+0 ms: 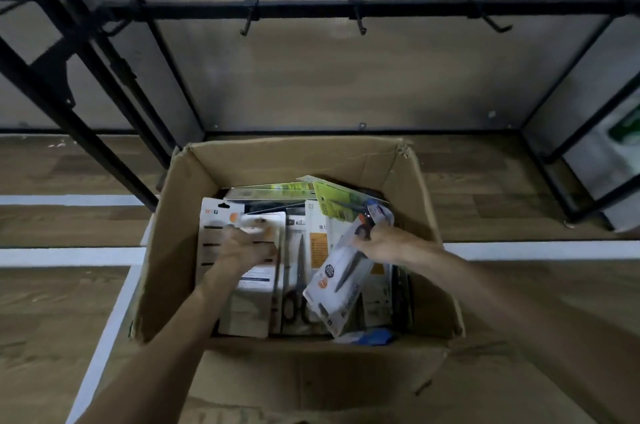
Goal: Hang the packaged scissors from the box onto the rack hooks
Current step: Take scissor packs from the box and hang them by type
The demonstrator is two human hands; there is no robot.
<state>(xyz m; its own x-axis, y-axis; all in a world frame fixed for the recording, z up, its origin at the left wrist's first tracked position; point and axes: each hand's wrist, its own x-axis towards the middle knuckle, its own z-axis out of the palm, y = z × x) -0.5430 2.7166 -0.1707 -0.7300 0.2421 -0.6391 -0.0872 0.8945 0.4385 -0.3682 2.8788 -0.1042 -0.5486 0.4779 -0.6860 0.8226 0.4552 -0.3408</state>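
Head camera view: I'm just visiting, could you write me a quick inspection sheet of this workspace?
Surface: wood-look floor with white stripes.
Job's things: open cardboard box full of scissors packs; three rack hooks, all bare.
Clutter: blue item at the box's near edge, unclear.
Hands: right hand pinches a tilted white pack; left hand rests on a flat white pack, grip blurred.
Cables: nothing seen.
Surroundings: black rack frame, frosted panels behind.
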